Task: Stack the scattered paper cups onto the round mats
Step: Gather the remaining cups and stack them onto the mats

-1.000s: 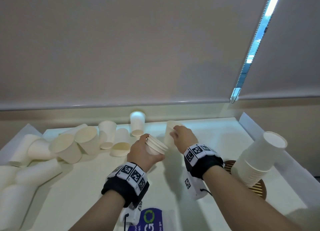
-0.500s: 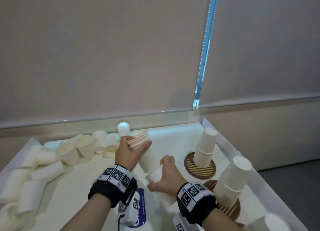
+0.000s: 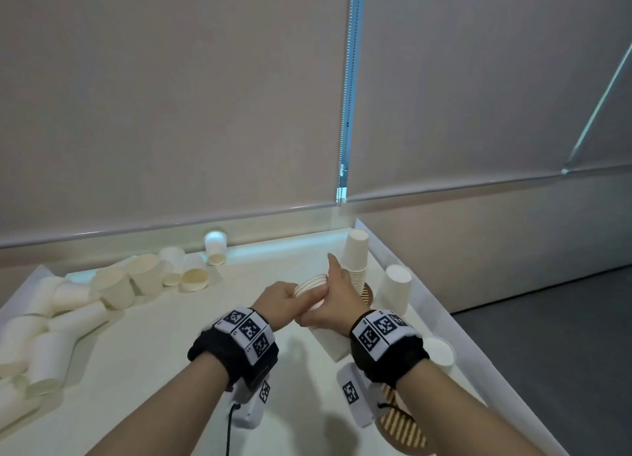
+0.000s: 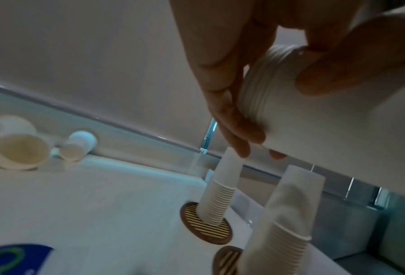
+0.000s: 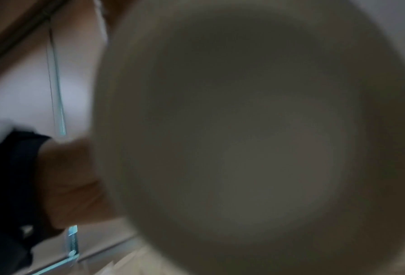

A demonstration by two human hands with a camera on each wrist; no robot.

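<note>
Right wrist view is nearly all blur, a cup's (image 5: 255, 148) open mouth filling it. Nearest the person, a mat (image 3: 403, 428) sits half hidden under the right forearm, hard by the table's right lip (image 3: 478, 360). Mid-table, the right hand (image 3: 337, 305) wraps a cup, index finger pointing away; the left hand (image 3: 280, 296) grips a short nested stack (image 3: 309, 284), rims tilted up and away. Beyond them, a tall stack (image 4: 220, 195) stands upright on its mat (image 4: 204, 226). Far left, loose cups (image 3: 113, 288) lie tumbled.

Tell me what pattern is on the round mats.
Dark brown mats with pale yellow stripes, clearest in the left wrist view.
</note>
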